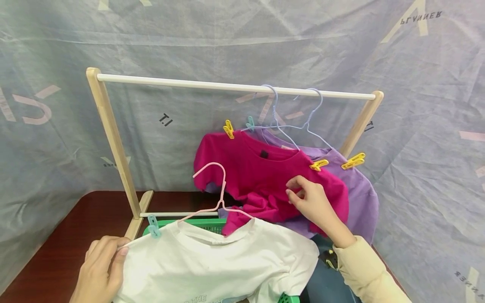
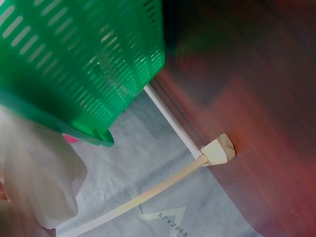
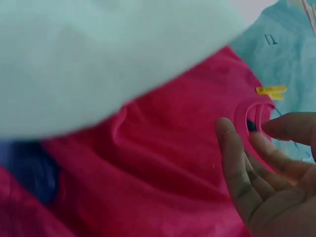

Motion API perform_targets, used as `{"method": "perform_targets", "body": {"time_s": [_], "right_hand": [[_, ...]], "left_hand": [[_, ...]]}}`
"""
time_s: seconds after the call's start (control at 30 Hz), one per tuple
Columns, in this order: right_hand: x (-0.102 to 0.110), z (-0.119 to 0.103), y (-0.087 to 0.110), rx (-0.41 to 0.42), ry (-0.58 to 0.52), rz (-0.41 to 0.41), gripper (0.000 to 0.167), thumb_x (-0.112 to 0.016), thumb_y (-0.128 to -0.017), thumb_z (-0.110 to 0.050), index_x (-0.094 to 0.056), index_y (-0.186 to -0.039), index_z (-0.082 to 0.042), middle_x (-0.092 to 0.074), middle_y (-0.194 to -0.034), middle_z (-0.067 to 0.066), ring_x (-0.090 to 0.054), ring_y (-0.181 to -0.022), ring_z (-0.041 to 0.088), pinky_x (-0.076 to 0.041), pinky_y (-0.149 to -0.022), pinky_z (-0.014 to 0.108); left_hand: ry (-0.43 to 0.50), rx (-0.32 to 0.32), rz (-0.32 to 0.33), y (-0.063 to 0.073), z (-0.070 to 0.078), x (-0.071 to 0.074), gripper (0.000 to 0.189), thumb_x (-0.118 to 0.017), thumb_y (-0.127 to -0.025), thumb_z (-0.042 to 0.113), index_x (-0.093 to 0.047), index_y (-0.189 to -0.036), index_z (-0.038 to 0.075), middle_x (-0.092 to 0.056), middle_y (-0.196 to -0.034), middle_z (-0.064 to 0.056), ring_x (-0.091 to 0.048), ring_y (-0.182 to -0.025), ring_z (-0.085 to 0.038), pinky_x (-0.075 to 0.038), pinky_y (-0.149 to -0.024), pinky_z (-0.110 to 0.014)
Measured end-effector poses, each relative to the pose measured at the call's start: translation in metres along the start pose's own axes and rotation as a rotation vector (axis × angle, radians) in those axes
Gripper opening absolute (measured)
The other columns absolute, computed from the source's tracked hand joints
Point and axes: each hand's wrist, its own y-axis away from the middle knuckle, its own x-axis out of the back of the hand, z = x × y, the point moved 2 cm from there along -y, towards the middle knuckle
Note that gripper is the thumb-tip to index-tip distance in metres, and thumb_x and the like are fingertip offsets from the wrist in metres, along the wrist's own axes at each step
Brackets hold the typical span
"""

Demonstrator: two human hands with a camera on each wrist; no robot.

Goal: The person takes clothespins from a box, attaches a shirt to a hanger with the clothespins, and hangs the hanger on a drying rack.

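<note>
My left hand (image 1: 99, 267) pinches the sleeve edge of a white T-shirt (image 1: 216, 265) between thumb and fingers. A pink hanger (image 1: 222, 191) runs through the shirt's neck, its hook pointing up. One light-blue clothespin (image 1: 153, 227) clips the shirt's left shoulder to it; no clip shows on the other shoulder. My right hand (image 1: 312, 202) hovers in front of a magenta T-shirt (image 1: 261, 168), fingers loosely bent and holding nothing. The right wrist view shows that hand (image 3: 276, 182) with thumb and fingers apart. In the left wrist view, only part of the white cloth (image 2: 44, 173) shows.
A wooden rack with a white rail (image 1: 182, 83) stands behind. On it hang the magenta shirt and a purple shirt (image 1: 361, 198), with yellow clothespins (image 1: 353, 160) and one blue one (image 1: 250, 123). A green basket (image 2: 94, 64) sits under the white shirt. Dark blue cloth (image 1: 326, 277) lies at right.
</note>
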Motion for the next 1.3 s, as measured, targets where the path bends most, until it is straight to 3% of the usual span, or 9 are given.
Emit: {"method": "perform_targets", "body": {"time_s": [0.23,0.63,0.8,1.2,1.3], "right_hand": [[0.014,0.008,0.018,0.04,0.105,-0.074,0.005,-0.065,-0.082,-0.009,-0.061,-0.081,-0.011,-0.057,-0.061,-0.006,-0.052,-0.051,0.004,-0.046,-0.052,0.02],[0.026,0.033,0.051,0.078,0.197,-0.117,0.01,-0.068,-0.079,-0.007,-0.061,-0.075,-0.014,-0.053,-0.06,-0.013,-0.044,-0.052,-0.005,-0.043,-0.052,0.018],[0.026,0.048,0.065,0.008,0.193,-0.201,0.008,-0.067,-0.08,-0.009,-0.062,-0.076,-0.013,-0.056,-0.06,-0.012,-0.045,-0.052,-0.005,-0.042,-0.051,0.018],[0.015,0.083,0.093,-0.197,0.3,-0.288,0.008,-0.066,-0.08,-0.015,-0.06,-0.075,-0.017,-0.051,-0.057,-0.012,-0.041,-0.05,-0.002,-0.037,-0.049,0.019],[0.011,0.092,0.1,-0.213,0.317,-0.314,0.009,-0.067,-0.079,-0.014,-0.06,-0.075,-0.018,-0.052,-0.057,-0.011,-0.042,-0.05,-0.002,-0.037,-0.049,0.02]], "left_hand": [[-0.001,0.022,-0.028,0.003,-0.004,-0.001,0.048,-0.039,-0.096,0.039,-0.062,-0.082,-0.002,-0.055,-0.08,-0.007,-0.039,-0.081,-0.003,-0.025,-0.076,-0.014],[-0.007,0.008,-0.017,0.002,-0.002,-0.001,0.048,-0.039,-0.096,0.038,-0.061,-0.081,-0.002,-0.055,-0.079,-0.007,-0.039,-0.079,-0.002,-0.026,-0.073,-0.016],[-0.01,0.004,-0.007,0.001,-0.001,-0.002,0.05,-0.038,-0.096,0.039,-0.061,-0.081,-0.002,-0.054,-0.078,-0.008,-0.039,-0.079,-0.002,-0.025,-0.073,-0.015],[0.012,0.022,-0.032,0.004,-0.004,0.0,0.042,-0.041,-0.096,0.033,-0.062,-0.084,-0.002,-0.056,-0.081,-0.006,-0.04,-0.079,-0.005,-0.025,-0.077,-0.013],[0.02,0.013,-0.021,0.004,-0.004,0.0,0.044,-0.041,-0.096,0.035,-0.062,-0.083,-0.002,-0.056,-0.081,-0.006,-0.04,-0.079,-0.004,-0.025,-0.078,-0.013]]}}
